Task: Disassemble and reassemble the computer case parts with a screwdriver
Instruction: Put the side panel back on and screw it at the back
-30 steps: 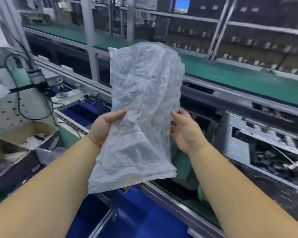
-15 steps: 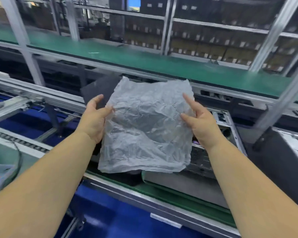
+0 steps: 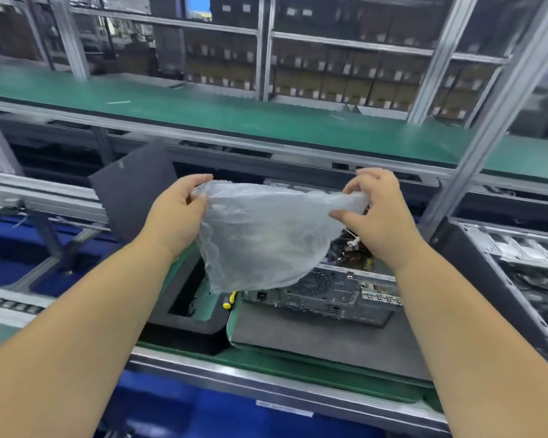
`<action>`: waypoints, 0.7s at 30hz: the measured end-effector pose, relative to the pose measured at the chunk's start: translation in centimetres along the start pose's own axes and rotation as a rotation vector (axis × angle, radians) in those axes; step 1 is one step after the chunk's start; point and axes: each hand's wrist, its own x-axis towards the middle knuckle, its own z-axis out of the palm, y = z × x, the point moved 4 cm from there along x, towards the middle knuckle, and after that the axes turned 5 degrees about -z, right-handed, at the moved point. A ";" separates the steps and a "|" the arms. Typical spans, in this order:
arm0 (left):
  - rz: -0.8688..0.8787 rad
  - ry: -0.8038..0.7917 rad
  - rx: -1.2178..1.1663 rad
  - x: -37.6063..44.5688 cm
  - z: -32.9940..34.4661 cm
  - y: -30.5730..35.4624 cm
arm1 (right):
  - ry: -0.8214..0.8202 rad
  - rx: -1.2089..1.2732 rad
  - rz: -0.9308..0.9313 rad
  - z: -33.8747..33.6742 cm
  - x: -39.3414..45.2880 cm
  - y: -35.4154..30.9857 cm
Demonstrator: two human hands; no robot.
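Holding a clear bag (image 3: 266, 241) over the bench: my left hand (image 3: 174, 213) pinches its left top corner, my right hand (image 3: 377, 213) pinches the right. Below it the open case (image 3: 336, 292) lies on a grey mat (image 3: 314, 339); a yellow screwdriver (image 3: 229, 301) sits just left of the case.
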 end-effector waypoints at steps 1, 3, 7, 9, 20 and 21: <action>0.052 0.016 0.120 0.5 0.4 0.6 | -0.005 0.034 0.014 -0.5 0.3 -0.1; 0.174 0.028 0.332 1.5 1.5 2.3 | -0.022 0.070 0.030 -1.3 0.8 -0.3; 0.334 -0.369 0.348 2.5 5.0 6.0 | -0.097 0.051 0.033 -2.1 2.3 -0.4; 0.299 -0.582 0.387 3.0 6.7 7.0 | -0.121 0.054 0.037 -2.2 3.3 -0.4; -0.270 -0.785 -0.190 10.6 12.3 3.4 | 0.254 -0.191 0.246 0.7 8.9 2.1; -0.363 -0.773 -0.324 11.4 12.7 2.8 | 0.246 -0.176 0.309 1.1 9.1 2.9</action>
